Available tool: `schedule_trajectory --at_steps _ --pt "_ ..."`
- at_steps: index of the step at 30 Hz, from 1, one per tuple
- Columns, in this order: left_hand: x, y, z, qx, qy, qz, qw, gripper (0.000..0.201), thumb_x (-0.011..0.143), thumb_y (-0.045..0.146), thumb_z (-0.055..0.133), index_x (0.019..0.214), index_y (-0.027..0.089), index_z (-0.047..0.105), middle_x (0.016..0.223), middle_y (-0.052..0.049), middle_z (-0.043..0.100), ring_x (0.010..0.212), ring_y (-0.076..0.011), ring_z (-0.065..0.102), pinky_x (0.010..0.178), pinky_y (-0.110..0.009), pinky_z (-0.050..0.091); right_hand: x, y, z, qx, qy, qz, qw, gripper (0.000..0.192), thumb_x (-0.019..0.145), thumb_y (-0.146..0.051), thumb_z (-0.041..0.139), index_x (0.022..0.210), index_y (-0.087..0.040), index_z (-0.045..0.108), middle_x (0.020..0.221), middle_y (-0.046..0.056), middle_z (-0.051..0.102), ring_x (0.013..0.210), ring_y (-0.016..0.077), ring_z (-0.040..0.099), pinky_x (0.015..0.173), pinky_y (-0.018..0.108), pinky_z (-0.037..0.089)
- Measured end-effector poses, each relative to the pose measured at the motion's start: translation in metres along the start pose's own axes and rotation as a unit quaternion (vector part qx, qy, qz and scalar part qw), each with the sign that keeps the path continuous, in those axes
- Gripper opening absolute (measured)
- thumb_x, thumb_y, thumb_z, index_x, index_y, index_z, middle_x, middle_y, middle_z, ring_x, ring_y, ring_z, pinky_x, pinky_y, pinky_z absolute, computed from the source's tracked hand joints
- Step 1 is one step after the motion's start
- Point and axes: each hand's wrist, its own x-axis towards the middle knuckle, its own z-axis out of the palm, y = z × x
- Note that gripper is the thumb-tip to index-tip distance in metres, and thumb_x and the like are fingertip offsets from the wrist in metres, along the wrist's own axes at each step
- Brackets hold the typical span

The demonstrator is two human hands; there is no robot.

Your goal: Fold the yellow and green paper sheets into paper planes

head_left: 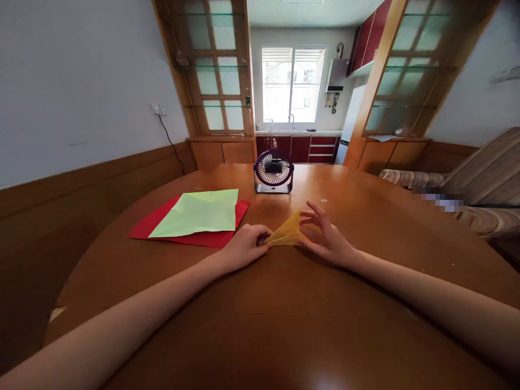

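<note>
A piece of folded yellow paper [285,232] stands between my hands just above the table, its folds forming a pointed triangular shape. My left hand [248,244] pinches its left corner between thumb and fingers. On the other side, my right hand [328,237] has its thumb at the lower right edge and its fingers spread near the upper tip; the thumb and fingers are apart around that side of the paper. To the left lie a light green sheet [199,214] with crease lines and, under it, a red sheet [150,223].
A small purple desk fan [273,169] stands on the wooden table [284,314] beyond my hands. A small clear ring-like scrap [324,200] lies right of the fan. A striped armchair [487,179] is at the right, and a cord hangs from a wall socket [158,110] at the left.
</note>
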Motion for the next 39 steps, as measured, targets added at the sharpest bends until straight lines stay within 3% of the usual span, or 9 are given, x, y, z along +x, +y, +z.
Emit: schedule_trajectory --at_steps 3,5,7,10,15,20,26,31,39 --pt "-0.002 -0.001 0.000 0.106 0.055 0.078 0.990 0.011 0.084 0.015 0.055 0.086 0.018 0.065 0.079 -0.001 0.063 0.073 -0.0148 0.055 0.072 -0.028 0.042 0.001 0.001 -0.003 -0.004 -0.012 -0.013 1.000 0.054 0.090 -0.026 0.057 0.141 -0.024 0.037 0.098 0.007 0.069 0.094 0.0205 0.066 0.090 0.041 0.052" --pt "-0.002 -0.005 0.000 0.180 0.066 0.130 0.973 0.015 0.088 0.016 0.051 0.089 0.018 0.066 0.081 -0.004 0.062 0.077 -0.0167 0.055 0.074 -0.030 0.042 0.003 0.000 -0.006 -0.019 -0.038 -0.060 0.997 0.027 0.091 -0.022 0.054 0.118 -0.023 0.058 0.094 0.006 0.070 0.090 0.0194 0.066 0.093 0.042 0.050" --pt "-0.002 -0.009 -0.001 0.249 0.053 0.169 0.952 0.021 0.094 0.019 0.045 0.094 0.018 0.067 0.081 -0.006 0.061 0.078 -0.0182 0.054 0.072 -0.031 0.042 0.005 -0.001 -0.007 -0.029 -0.070 -0.095 0.993 0.019 0.091 -0.019 0.051 0.103 -0.023 0.065 0.097 0.006 0.070 0.091 0.0193 0.065 0.097 0.045 0.046" --pt "-0.002 -0.011 -0.002 0.300 0.025 0.197 0.933 0.028 0.096 0.017 0.039 0.099 0.017 0.067 0.085 -0.008 0.062 0.078 -0.0190 0.054 0.070 -0.032 0.042 0.004 0.000 -0.006 -0.045 -0.105 -0.092 0.989 0.025 0.089 -0.011 0.048 0.099 -0.023 0.068 0.107 0.007 0.070 0.101 0.0206 0.062 0.099 0.048 0.044" --pt "-0.004 -0.001 -0.005 0.269 -0.017 0.216 0.939 0.029 0.087 0.016 0.046 0.108 0.016 0.066 0.101 -0.009 0.065 0.090 -0.0214 0.059 0.074 -0.033 0.045 0.003 0.004 -0.005 -0.039 -0.158 -0.088 0.983 0.035 0.086 -0.003 0.042 0.100 -0.022 0.068 0.111 0.006 0.070 0.103 0.0195 0.063 0.102 0.049 0.042" --pt "-0.006 0.006 -0.004 0.232 -0.018 0.198 0.952 0.030 0.094 0.023 0.041 0.099 0.016 0.070 0.097 -0.009 0.066 0.089 -0.0201 0.060 0.077 -0.033 0.047 0.006 0.000 -0.007 -0.041 -0.181 -0.091 0.978 0.030 0.092 -0.011 0.042 0.109 -0.021 0.065 0.109 0.007 0.071 0.102 0.0191 0.064 0.104 0.049 0.040" --pt "-0.004 0.001 0.001 0.221 -0.010 0.185 0.957 0.035 0.098 0.025 0.040 0.091 0.016 0.072 0.089 -0.008 0.064 0.081 -0.0174 0.060 0.074 -0.030 0.047 0.008 -0.010 -0.007 -0.060 -0.224 -0.123 0.965 0.039 0.099 -0.021 0.041 0.136 -0.022 0.050 0.134 0.008 0.059 0.129 0.0195 0.050 0.114 0.049 0.031" --pt "-0.003 -0.003 -0.005 0.212 -0.018 0.189 0.959 0.030 0.096 0.028 0.046 0.090 0.017 0.074 0.090 -0.007 0.063 0.083 -0.0166 0.059 0.076 -0.029 0.046 0.010 -0.014 -0.005 -0.089 -0.269 -0.134 0.950 0.040 0.099 -0.025 0.042 0.138 -0.019 0.050 0.134 0.008 0.060 0.130 0.0200 0.050 0.117 0.047 0.029" --pt "-0.001 -0.011 -0.018 0.241 -0.048 0.295 0.924 0.027 0.098 0.027 0.046 0.101 0.017 0.071 0.097 -0.008 0.066 0.090 -0.0186 0.058 0.079 -0.030 0.045 0.010 -0.012 -0.008 -0.086 -0.288 -0.128 0.945 0.041 0.099 -0.030 0.044 0.140 -0.023 0.048 0.134 0.006 0.060 0.130 0.0198 0.051 0.118 0.046 0.025"
